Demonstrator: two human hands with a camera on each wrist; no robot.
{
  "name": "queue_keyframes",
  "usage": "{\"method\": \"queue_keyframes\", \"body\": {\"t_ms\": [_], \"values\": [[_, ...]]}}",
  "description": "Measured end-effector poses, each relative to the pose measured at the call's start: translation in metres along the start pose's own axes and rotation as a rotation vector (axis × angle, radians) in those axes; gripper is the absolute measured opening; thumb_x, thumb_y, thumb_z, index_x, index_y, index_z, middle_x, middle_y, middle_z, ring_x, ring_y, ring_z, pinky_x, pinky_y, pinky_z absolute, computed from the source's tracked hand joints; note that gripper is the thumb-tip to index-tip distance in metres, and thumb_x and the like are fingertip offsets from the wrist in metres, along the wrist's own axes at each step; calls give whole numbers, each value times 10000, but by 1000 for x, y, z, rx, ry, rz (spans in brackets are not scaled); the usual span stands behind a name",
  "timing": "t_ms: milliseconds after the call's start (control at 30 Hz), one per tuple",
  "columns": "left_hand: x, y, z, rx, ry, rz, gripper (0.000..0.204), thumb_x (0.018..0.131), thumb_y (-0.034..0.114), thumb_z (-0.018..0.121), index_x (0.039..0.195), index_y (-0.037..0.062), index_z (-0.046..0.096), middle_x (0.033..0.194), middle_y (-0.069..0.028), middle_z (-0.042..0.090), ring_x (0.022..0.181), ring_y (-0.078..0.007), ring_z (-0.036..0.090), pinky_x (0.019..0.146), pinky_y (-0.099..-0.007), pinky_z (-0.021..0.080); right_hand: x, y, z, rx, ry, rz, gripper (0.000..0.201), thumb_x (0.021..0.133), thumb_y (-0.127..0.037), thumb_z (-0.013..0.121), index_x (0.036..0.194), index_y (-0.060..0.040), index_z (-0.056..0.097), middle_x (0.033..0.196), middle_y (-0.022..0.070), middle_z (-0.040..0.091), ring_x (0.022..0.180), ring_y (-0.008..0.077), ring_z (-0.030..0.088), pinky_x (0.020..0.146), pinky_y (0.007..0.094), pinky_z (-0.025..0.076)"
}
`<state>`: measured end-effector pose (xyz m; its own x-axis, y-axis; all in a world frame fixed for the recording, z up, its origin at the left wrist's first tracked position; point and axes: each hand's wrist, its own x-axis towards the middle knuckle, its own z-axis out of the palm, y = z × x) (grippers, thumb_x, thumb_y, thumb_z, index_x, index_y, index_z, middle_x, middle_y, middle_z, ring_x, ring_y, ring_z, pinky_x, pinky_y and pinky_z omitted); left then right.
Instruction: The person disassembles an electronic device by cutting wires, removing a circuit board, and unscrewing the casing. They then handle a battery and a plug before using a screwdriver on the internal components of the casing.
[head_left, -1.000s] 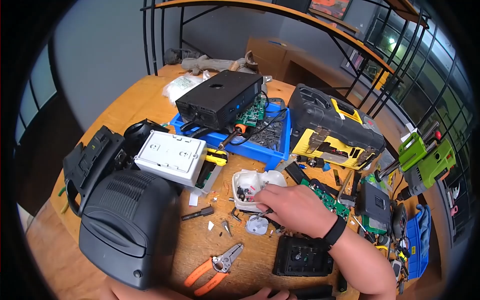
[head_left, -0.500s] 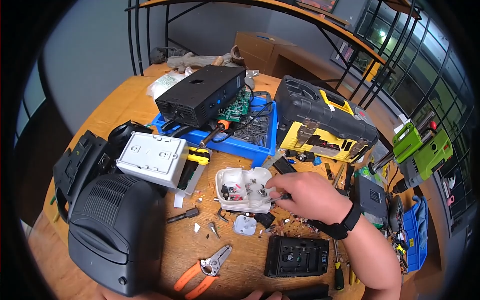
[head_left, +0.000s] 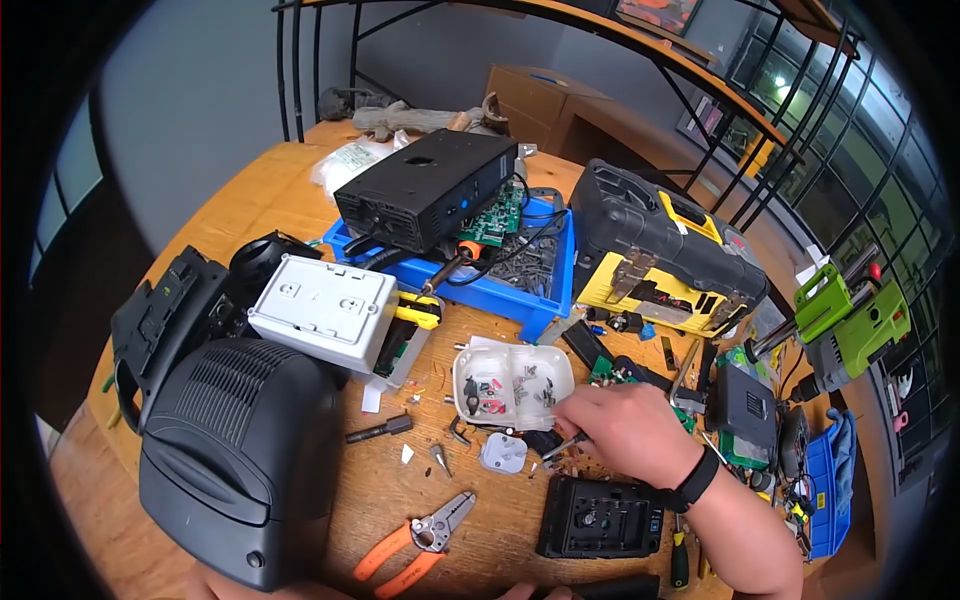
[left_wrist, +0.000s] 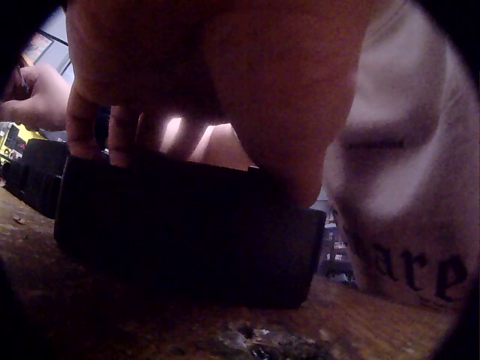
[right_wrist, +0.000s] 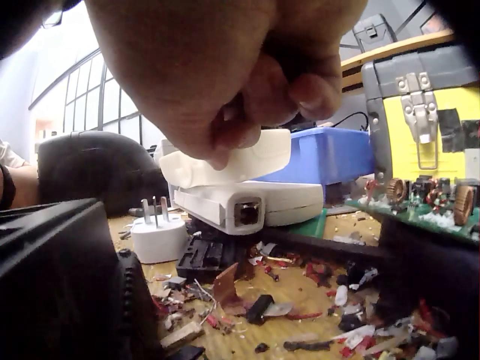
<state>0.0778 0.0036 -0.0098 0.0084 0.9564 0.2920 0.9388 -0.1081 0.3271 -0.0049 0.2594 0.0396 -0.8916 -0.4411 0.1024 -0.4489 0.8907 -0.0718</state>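
My right hand (head_left: 635, 430) pinches a thin metal-tipped tool (head_left: 565, 446) between thumb and fingers, its tip pointing down-left. It hovers by the front right corner of a white two-compartment tray (head_left: 513, 384) that holds small electronic parts. From the right wrist view, curled fingers overlap the tray's wall (right_wrist: 262, 159), and a white device (right_wrist: 225, 206) lies below it. A white pronged plug (right_wrist: 159, 237) stands nearby, over scattered scraps. At the bottom of the head view, my left hand (left_wrist: 217, 67) grips a black box-shaped case (left_wrist: 187, 232), fingers over one side and thumb on the other.
An open black housing (head_left: 600, 518) lies before the right forearm. Orange-handled wire strippers (head_left: 418, 545), a dark grey machine (head_left: 235, 460) and a white box (head_left: 325, 300) are leftward. Behind stand a blue bin (head_left: 540, 318) and a yellow-black toolbox (head_left: 660, 255); a green circuit board (right_wrist: 420, 214) sits rightward.
My right hand has drawn back from over the tray toward its front right, tool still pinched, so the right compartment shows more. The head view shifted left, then back right.
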Motion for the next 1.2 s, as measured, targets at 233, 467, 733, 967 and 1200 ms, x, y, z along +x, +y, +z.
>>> {"method": "queue_keyframes", "body": {"t_ms": [233,467,733,967,1200], "values": [[0,0,-2,-4,-23,0,425,814,390,745,1113,123,602,1108,-63,581,1045,-236,548,781,-385,441,-6,-2,4,-50,42,-7,172,783,-93,713,916,-102,605,839,67,630,745,274,700,628,411,542],[1,0,-3,-15,-22,4,408,822,382,742,1107,122,608,1106,-65,579,1055,-239,543,799,-380,430,-7,-3,1,-110,17,-37,185,794,-83,700,971,-97,649,827,56,638,743,261,701,626,396,550],[0,0,-1,-6,-22,-1,385,829,372,737,1092,122,608,1121,-72,586,1062,-241,547,809,-386,430,-6,-3,2,-105,54,-71,129,793,-110,668,910,-89,616,815,60,623,734,245,701,623,386,547],[1,0,-1,1,-30,-2,406,828,385,742,1103,120,608,1146,-75,594,1067,-241,551,814,-384,436,-7,-5,2,-121,72,-68,89,821,-106,644,905,-89,619,811,55,633,744,238,708,627,378,552],[1,0,-1,5,-38,0,449,820,405,759,1129,116,607,1160,-77,594,1071,-238,551,813,-381,438,-5,-3,2,-140,57,-63,70,830,-108,636,887,-90,599,801,59,622,747,238,707,623,373,550]]}}
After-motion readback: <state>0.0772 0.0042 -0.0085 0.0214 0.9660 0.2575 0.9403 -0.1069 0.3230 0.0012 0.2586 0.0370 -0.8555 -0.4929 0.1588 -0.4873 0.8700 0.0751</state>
